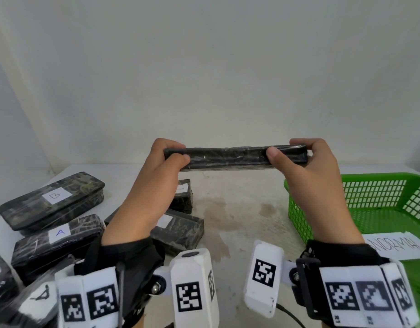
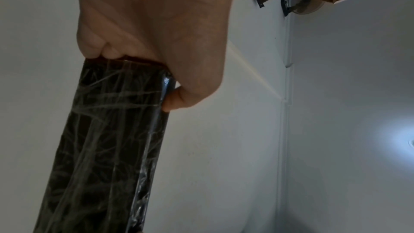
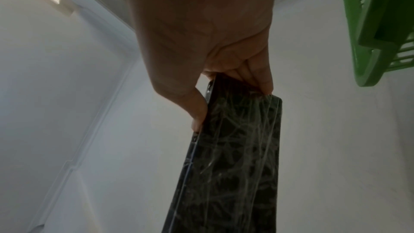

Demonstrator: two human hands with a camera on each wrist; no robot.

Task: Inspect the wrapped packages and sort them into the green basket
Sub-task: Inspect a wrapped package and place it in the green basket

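Note:
I hold a long black wrapped package (image 1: pixel 230 157) level in the air above the table, its narrow side facing me. My left hand (image 1: pixel 171 153) pinches its left end and my right hand (image 1: pixel 291 153) pinches its right end, thumbs toward me. The left wrist view shows the package (image 2: pixel 107 144) held between thumb and fingers (image 2: pixel 174 100); the right wrist view shows the package (image 3: pixel 233 162) gripped the same way. The green basket (image 1: pixel 379 209) stands at the right, below my right hand, with a paper label (image 1: pixel 398 247) on its near rim.
Several more wrapped black packages lie at the left: one labelled B (image 1: pixel 52 200), one labelled A (image 1: pixel 57 240), others under my left forearm (image 1: pixel 178 230). The white table (image 1: pixel 239 209) has brown stains in the middle. A plain wall rises behind it.

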